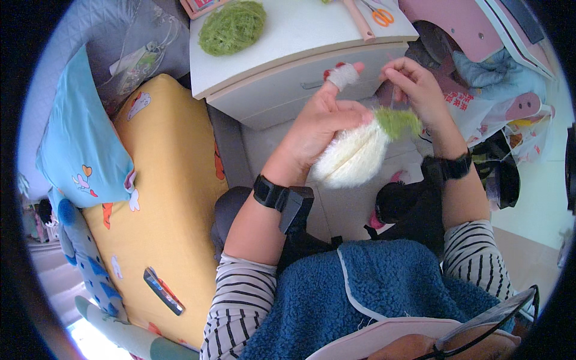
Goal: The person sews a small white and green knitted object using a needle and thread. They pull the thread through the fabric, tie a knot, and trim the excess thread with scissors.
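My left hand (321,121) grips a fuzzy white plush piece (353,157) with a seam-like line along it. A fluffy green part (398,123) joins its upper right end, by my left fingertips. A white fuzzy wrap with red bits (343,76) sits around a raised finger of my left hand. My right hand (407,81) is held up just above the green part, thumb and forefinger pinched; whether something thin is between them cannot be made out. Both wrists wear black bands.
A white drawer cabinet (270,74) stands ahead, bearing a ball of green fuzzy yarn (232,28), orange-handled scissors (382,17) and a pink-handled tool (357,20). At left are a yellow-covered seat (166,148), a blue pillow (85,144) and a phone-like object (164,291). Plastic bags (468,110) lie at right.
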{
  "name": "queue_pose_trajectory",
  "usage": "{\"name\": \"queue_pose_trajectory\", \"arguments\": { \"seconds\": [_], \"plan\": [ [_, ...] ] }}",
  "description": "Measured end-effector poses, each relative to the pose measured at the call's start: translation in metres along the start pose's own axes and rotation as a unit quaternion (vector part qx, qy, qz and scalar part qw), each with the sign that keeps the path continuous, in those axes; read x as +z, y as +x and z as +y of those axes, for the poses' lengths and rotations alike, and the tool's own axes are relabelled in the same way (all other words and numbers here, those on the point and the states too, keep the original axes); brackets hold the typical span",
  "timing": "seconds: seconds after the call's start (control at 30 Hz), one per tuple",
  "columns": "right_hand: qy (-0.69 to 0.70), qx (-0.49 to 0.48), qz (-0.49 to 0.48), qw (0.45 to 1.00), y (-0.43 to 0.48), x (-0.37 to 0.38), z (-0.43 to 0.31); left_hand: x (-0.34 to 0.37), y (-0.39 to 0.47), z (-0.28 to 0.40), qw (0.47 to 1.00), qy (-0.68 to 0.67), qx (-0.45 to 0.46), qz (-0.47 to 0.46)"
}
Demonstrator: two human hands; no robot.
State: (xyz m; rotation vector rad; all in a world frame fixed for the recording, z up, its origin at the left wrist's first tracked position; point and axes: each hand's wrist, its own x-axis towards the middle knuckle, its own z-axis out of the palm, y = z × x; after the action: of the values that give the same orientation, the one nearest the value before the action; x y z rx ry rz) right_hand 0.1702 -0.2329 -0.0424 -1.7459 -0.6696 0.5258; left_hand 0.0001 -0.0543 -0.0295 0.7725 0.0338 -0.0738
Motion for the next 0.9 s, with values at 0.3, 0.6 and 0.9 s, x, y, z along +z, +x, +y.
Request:
{"name": "queue_pose_trajectory", "arguments": {
  "seconds": [0.3,0.6,0.9],
  "plan": [
    [0.100,0.028,-0.150,0.983,-0.034,0.024,-0.050,0.004,0.007,-0.007,0.989,0.090,0.057,0.100],
    [0.281,0.023,-0.056,0.958,-0.029,0.016,-0.041,0.019,0.004,-0.011,0.891,0.392,0.215,0.079],
    [0.315,0.033,-0.077,0.945,-0.032,0.018,-0.042,0.030,0.001,-0.021,0.939,0.272,0.191,0.087]
  ]
}}
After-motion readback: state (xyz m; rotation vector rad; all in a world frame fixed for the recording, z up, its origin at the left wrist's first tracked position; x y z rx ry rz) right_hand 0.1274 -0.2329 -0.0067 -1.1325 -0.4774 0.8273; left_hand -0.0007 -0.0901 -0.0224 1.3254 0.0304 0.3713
